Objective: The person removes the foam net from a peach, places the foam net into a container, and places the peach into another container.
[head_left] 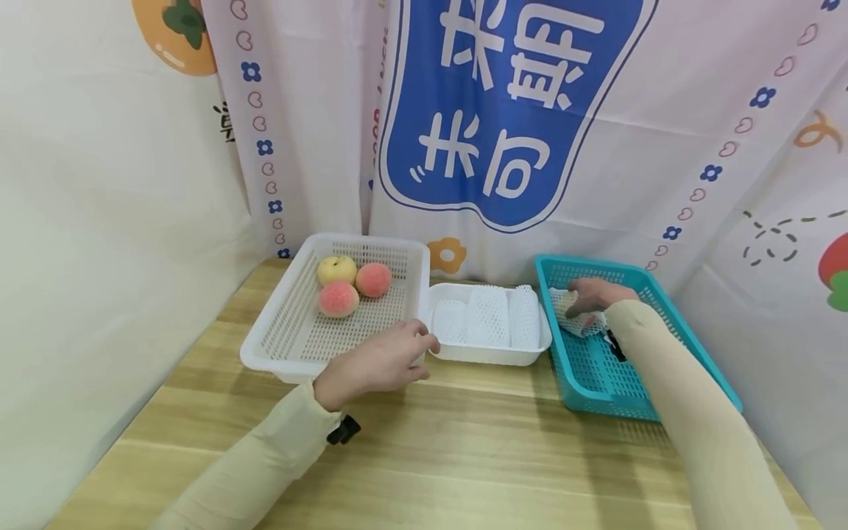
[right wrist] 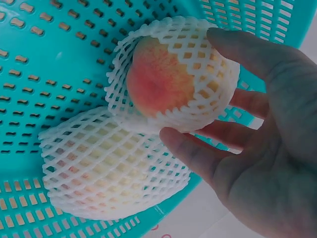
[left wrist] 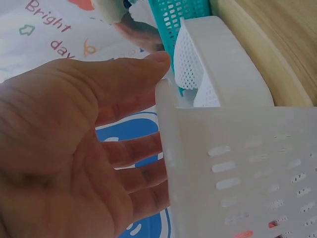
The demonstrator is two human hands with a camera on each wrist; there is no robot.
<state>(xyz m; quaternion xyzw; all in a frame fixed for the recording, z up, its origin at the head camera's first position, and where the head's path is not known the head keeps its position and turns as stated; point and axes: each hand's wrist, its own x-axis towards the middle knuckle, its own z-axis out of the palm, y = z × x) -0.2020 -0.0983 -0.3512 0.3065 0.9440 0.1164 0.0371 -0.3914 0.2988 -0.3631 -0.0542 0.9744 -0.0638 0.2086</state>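
Note:
My right hand (head_left: 599, 293) reaches into a teal basket (head_left: 599, 372) at the right. In the right wrist view, its thumb and fingers curl round a red-and-yellow peach (right wrist: 161, 79) in a white foam net sleeve (right wrist: 218, 94). Against it lies a second peach (right wrist: 111, 171), fully covered by its net. My left hand (head_left: 384, 358) is at the front right corner of a white basket (head_left: 281, 294), fingers loosely bent and holding nothing. Its thumb is right at the rim in the left wrist view. Two pinkish peaches (head_left: 338, 299) and a yellow fruit (head_left: 336, 270) sit in that basket.
Between the baskets stands a small white tray (head_left: 490, 355) with several foam net sleeves (head_left: 489, 313). All three containers stand on a wood-grain table (head_left: 464, 449). A printed cloth (head_left: 331, 147) hangs close behind them, with pale cloth on both sides.

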